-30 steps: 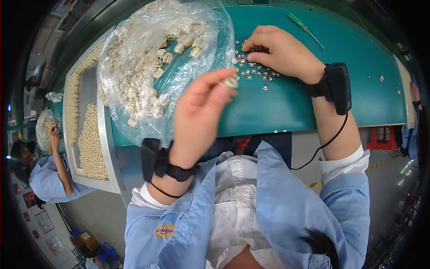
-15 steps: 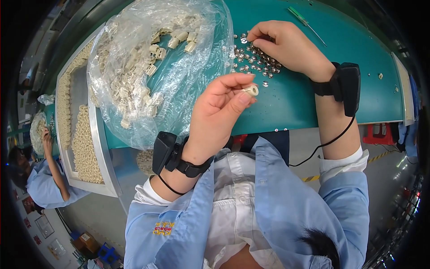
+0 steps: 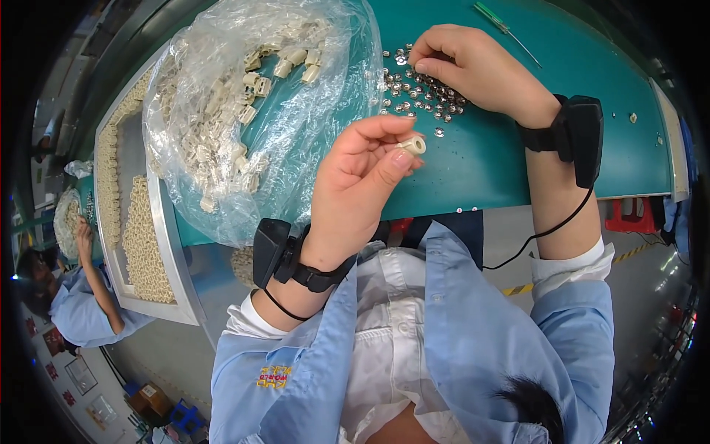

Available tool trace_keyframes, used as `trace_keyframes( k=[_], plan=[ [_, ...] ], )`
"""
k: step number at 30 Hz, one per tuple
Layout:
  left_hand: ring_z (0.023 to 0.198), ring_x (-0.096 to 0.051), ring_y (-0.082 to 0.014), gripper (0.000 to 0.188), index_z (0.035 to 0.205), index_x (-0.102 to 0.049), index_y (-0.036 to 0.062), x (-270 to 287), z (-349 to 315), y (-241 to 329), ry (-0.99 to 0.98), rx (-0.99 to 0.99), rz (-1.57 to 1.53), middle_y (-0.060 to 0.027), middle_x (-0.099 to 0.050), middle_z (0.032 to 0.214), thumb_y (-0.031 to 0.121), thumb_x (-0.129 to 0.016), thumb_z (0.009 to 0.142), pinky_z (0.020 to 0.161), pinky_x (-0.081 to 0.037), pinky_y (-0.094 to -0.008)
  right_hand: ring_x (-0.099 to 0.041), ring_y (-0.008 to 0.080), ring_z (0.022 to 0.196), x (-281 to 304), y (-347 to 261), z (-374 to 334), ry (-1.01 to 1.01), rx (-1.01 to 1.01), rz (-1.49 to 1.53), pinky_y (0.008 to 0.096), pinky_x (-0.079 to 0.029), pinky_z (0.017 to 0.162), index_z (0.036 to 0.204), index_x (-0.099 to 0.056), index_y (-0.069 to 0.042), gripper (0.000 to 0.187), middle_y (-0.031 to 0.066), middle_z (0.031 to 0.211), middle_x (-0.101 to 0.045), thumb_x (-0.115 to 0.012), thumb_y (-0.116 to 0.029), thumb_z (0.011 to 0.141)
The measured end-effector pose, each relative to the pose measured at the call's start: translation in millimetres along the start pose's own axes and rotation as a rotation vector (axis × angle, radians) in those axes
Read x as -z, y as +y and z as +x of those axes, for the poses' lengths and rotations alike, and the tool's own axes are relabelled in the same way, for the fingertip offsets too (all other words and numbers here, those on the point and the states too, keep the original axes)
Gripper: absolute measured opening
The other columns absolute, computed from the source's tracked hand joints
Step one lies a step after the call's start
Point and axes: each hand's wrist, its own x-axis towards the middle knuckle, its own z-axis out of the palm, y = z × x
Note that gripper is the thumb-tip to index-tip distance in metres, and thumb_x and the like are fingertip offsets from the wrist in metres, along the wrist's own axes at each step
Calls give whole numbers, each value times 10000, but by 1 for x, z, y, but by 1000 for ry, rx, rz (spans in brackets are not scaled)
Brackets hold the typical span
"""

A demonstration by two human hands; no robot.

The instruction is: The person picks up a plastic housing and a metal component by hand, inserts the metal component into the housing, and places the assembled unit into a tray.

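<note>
Green worktable [image 3: 518, 155] carries a metal tray [image 3: 166, 244] of cream parts at left, overlapped by a clear plastic bag [image 3: 244, 111] of like parts; a scatter of small metal nuts [image 3: 421, 92] lies beyond. Left hand [image 3: 355, 192] pinches a small cream sleeve [image 3: 414, 143] between thumb and fingertip, raised above the table edge. Right hand [image 3: 473, 70] has fingers closed over the nuts; what they grip cannot be told. Since half a second ago, no notable shift.

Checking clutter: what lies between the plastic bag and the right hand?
In the head view, loose metal nuts on the green table lie between bag and right hand.
</note>
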Motion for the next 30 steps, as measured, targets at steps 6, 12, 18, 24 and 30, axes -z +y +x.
trace_keyframes(
  k=[6, 12, 18, 24, 30],
  plan=[
    [892, -538, -115, 287, 1114, -437, -2, -1, 2, 1, -6, -7, -44, -80, -553, 1012, 13, -524, 840, 802, -443, -239, -568, 182, 729, 0, 12, -1, -13, 39, -11, 261, -447, 647, 915, -588, 6, 160, 93, 802, -593, -572, -103, 800],
    [907, -537, -123, 298, 1111, -432, -3, -2, 3, -1, 15, -47, -43, -85, -538, 1018, -18, -522, 828, 820, -441, -247, -573, 166, 739, -2, 11, 0, 73, 98, 2, 255, -448, 645, 918, -598, 4, 152, 87, 809, -604, -559, -88, 804],
    [921, -532, -129, 293, 1105, -432, -6, 0, 2, -2, 16, -49, -57, -85, -531, 1018, -27, -519, 825, 840, -440, -261, -563, 151, 716, 2, 6, 0, 28, 19, 67, 245, -443, 641, 907, -596, 7, 139, 71, 793, -599, -543, -80, 811],
    [919, -534, -132, 287, 1100, -435, -7, 0, 3, -1, 17, -45, -55, -85, -533, 1015, -26, -519, 826, 845, -441, -268, -543, 119, 694, -1, 8, 0, 59, 93, 66, 231, -435, 627, 902, -591, 2, 130, 54, 777, -592, -535, -75, 813],
    [915, -537, -136, 275, 1092, -441, -7, 0, 2, 0, 21, -40, -45, -86, -534, 1013, -24, -516, 828, 845, -441, -272, -536, 90, 699, 1, 2, -2, 27, -2, 138, 212, -434, 629, 906, -586, 3, 132, 37, 775, -589, -529, -62, 806]
  ],
)
